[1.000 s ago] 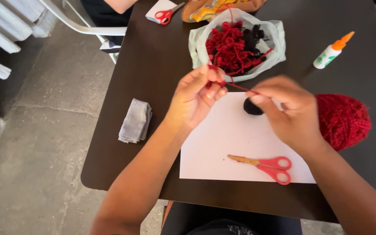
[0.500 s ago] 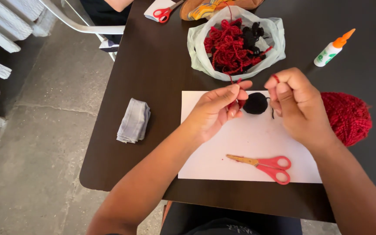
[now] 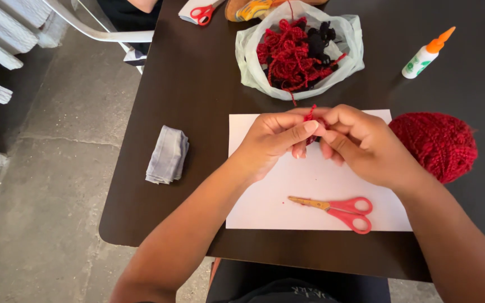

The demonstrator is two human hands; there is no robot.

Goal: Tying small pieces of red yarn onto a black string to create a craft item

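Together — fingers [image 3: 310,128] pinching red yarn [image 3: 311,115]

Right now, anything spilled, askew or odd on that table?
Nothing is spilled or damaged. One red strand trails out of the plastic bag onto the dark table. The scissors lie closed on the white paper, and the glue bottle lies on its side, capped.
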